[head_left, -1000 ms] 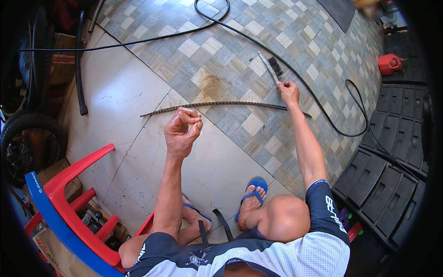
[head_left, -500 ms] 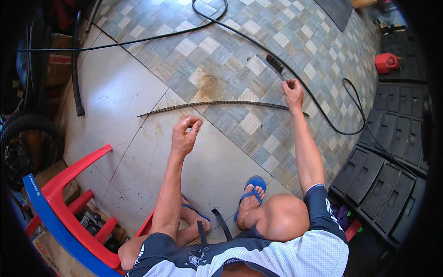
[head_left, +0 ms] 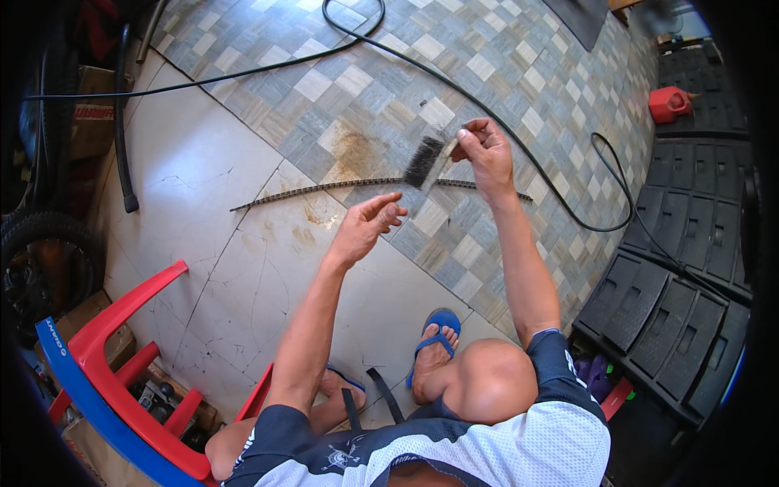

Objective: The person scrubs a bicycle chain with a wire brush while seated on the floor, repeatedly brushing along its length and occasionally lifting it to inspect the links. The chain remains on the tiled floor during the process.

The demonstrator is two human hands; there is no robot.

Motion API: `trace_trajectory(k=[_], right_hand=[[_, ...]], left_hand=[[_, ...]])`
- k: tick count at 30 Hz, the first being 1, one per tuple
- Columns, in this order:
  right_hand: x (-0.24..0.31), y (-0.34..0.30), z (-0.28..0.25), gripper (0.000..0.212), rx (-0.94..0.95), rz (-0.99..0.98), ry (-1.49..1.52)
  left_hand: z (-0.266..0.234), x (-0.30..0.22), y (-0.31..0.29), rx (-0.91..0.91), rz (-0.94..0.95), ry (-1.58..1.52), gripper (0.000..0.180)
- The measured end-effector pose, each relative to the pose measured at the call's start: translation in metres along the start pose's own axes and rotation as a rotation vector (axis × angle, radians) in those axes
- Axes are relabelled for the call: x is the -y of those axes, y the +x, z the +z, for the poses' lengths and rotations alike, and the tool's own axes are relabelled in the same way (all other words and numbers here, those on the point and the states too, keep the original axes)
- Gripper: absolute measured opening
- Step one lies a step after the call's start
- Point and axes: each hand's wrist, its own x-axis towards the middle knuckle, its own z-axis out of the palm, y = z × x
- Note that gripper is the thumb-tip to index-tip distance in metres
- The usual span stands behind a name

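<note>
My right hand [head_left: 488, 159] pinches the pale handle of a brush [head_left: 425, 161] with dense black bristles, held up over the floor. Behind the brush, a long bicycle chain [head_left: 304, 191] lies stretched in a shallow curve across plain tile and patterned floor; the brush hides a bit of its middle. My left hand [head_left: 367, 229] is just below and left of the bristles, apart from them. Its index finger points toward the brush, the other fingers are loosely bent, and nothing shows in it.
A black hose [head_left: 471, 93] loops over the patterned floor beyond the chain. Black drawer units [head_left: 657, 325] line the right side, with a red fuel can [head_left: 670, 104] behind. At the left are a red plastic chair [head_left: 97, 349] and a bicycle wheel [head_left: 49, 243]. Brown stains [head_left: 353, 150] mark the floor.
My right hand has swung the brush leftward and nearer, turning its bristles toward the left. My left hand has moved right toward it, its pinched fingers now loosened.
</note>
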Motion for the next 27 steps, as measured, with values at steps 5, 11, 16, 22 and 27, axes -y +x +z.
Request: trace_trajectory(k=[5,11,16,22,27], right_hand=[[-0.015,-0.018,0.017,0.021,-0.029,0.095,0.085],[-0.042,-0.058,0.041,0.027,0.088,0.357,0.016],[-0.054,-0.067,0.045,0.025,0.061,0.316,0.063],[-0.059,-0.048,0.052,0.021,0.086,-0.137,-0.986],[-0.081,-0.037,0.075,0.019,0.243,-0.340,-1.221]], left_hand=[[0.021,0.013,-0.006,-0.111,0.054,-0.103,0.030],[0.039,0.029,-0.004,-0.327,0.109,-0.015,0.027],[0.023,0.035,-0.005,-0.411,0.150,0.453,0.032],[-0.104,0.016,-0.027,-0.701,0.373,1.379,0.050],[-0.152,0.025,-0.030,-0.634,0.347,1.472,0.041]])
